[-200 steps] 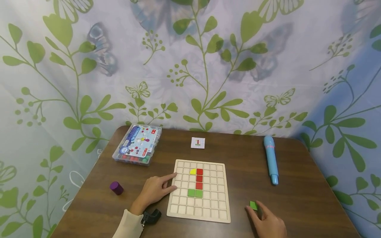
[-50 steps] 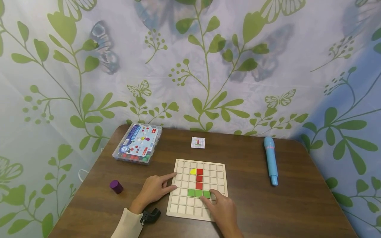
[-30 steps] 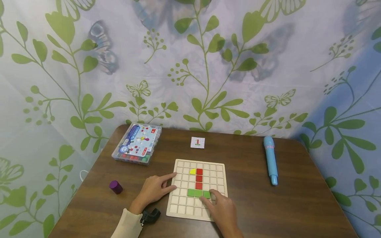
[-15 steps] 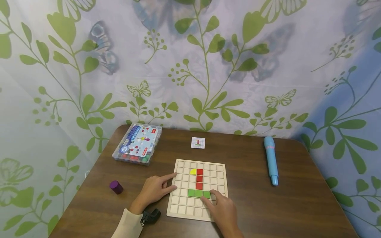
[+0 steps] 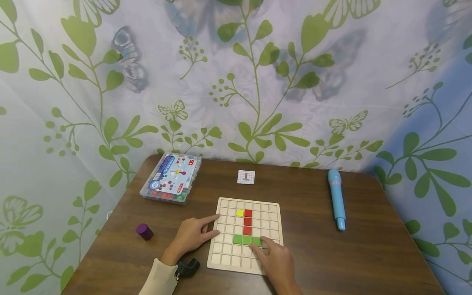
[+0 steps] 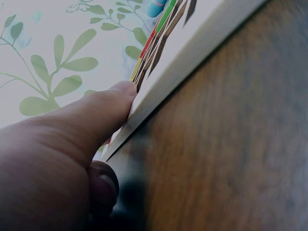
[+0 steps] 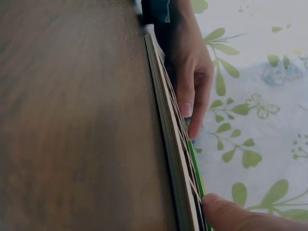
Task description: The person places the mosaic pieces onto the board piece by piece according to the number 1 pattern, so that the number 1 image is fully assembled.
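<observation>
A square wooden grid board (image 5: 221,259) lies on the table. Its cells hold a column of red square tiles (image 5: 248,221), a yellow tile with one rounded corner (image 5: 240,212) and a row of green square tiles (image 5: 242,239). My left hand (image 5: 189,237) rests at the board's left edge, index finger and thumb extended against it. My right hand (image 5: 276,262) reaches over the lower right of the board. Its thumb and index finger pinch the rightmost green square tile (image 5: 256,241) at opposite corners. In the right wrist view, its thumb (image 7: 226,211) touches the board's surface.
A small pattern card (image 5: 246,177) lies behind the board. A clear plastic box (image 5: 171,178) of colourful pieces sits back left, a purple cylinder (image 5: 144,232) front left. On the right lies a blue toy microphone (image 5: 336,198). A patterned curtain (image 5: 236,82) hangs behind the table.
Since the oldest frame, my right hand has carried a green square tile leftward from beside the board into the row's right end. Over the last second, both hands have stayed put.
</observation>
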Tool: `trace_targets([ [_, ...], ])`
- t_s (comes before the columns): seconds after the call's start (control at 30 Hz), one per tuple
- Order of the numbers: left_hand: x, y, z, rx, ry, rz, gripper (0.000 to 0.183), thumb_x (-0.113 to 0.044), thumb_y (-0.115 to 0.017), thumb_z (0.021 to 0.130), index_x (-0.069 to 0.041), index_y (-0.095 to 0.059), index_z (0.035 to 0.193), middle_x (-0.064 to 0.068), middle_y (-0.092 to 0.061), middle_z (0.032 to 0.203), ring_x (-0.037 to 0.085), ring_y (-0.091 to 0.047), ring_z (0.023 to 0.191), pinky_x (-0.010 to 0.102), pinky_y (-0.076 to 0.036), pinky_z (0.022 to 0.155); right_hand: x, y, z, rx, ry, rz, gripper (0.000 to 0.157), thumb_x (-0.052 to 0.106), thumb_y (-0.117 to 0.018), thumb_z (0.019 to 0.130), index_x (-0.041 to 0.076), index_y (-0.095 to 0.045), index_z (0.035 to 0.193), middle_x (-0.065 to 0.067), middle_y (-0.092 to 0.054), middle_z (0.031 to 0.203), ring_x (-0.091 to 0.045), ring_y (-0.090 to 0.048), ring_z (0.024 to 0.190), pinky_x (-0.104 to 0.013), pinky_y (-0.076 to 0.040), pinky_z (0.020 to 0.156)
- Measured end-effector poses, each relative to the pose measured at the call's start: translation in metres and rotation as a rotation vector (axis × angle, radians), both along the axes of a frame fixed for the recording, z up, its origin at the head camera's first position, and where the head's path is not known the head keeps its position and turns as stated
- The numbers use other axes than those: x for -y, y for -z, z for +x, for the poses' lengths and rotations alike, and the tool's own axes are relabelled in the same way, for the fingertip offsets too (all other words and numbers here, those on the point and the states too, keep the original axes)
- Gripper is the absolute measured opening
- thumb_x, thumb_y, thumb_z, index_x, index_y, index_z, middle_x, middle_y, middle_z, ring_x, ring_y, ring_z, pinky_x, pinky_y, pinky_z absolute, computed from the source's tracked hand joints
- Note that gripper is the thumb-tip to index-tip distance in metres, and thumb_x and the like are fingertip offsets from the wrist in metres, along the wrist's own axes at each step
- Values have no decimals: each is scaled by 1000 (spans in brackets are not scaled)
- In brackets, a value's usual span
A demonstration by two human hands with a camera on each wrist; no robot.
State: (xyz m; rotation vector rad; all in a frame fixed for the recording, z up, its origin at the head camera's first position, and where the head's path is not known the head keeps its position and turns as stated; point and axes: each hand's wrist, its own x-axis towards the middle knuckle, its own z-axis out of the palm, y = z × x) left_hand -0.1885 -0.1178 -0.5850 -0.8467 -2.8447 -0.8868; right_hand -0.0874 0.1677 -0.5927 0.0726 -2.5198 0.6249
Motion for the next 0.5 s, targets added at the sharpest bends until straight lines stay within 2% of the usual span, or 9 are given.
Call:
trace_targets([
  [0.1, -1, -1, 0, 0, -1, 2, 50, -50, -73, 92, -27, -68, 137, -20, -37, 54, -2, -24, 46, 21, -21, 49, -2, 1, 1, -80, -22, 49, 33, 37, -93, 70, 12, -80, 87, 0, -75, 73, -16, -69, 57, -33, -51, 50],
  [0.17, -2, -2, 0, -3, -1, 4, 50, -49, -73, 92, -27, -68, 137, -20, -38, 53, -2, -25, 46, 21, -21, 49, -3, 1, 2, -121, -39, 75, 31, 35, -93, 69, 11, -80, 86, 0, -75, 74, -17, -69, 57, -33, -51, 49],
  [0.3, -3, -2, 0, 1, 5, 14, 50, -50, -73, 93, -26, -68, 137, -19, -39, 54, -2, -26, 46, 21, -22, 49, -5, 0, 6, -143, -40, 83, 28, 33, -93, 69, 14, -79, 85, 3, -74, 72, -15, -67, 56, -32, -49, 49],
  [0.37, -2, -2, 1, 8, 5, 14, 50, -50, -72, 93, -26, -68, 137, -19, -39, 54, -2, -26, 46, 21, -23, 49, -6, 0, 7, -154, -40, 71, 26, 31, -93, 69, 15, -78, 84, 7, -69, 65, -9, -59, 49, -28, -45, 46],
  [0.5, 1, -8, -1, 27, 3, 18, 52, -48, -73, 93, -23, -67, 138, -18, -39, 54, -1, -27, 46, 21, -24, 49, -17, -7, 0, -214, -37, 15, 19, 23, -91, 71, 14, -79, 83, 16, -48, 49, 5, -32, 44, -19, -32, 41],
])
